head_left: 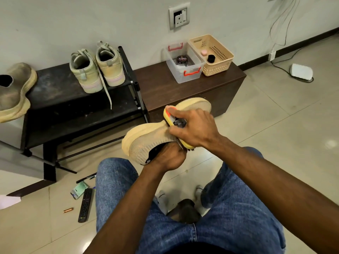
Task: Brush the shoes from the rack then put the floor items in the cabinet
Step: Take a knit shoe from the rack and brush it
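Brushing the tan shoe in the air over my knees, in front of the cabinet. Left hand is pushed into the collar, fingers hidden inside, so I can't tell how they lie; looks like the grip is from within. Right hand has fingers curled over the brush, bristles pressed on the knit upper.

Handling call: shoe looks light, knit soft and will dent under pressure, sole foam stiffer. Best hold is the hand inside as backing, or the sole edge. Brush body looks rigid, easy grip.

Pale pair sits at the rack's right end, top shelf; another shoe at its left end. Remote, pen, packet, small copper tube lie on the floor left of my leg, not yet stowed.
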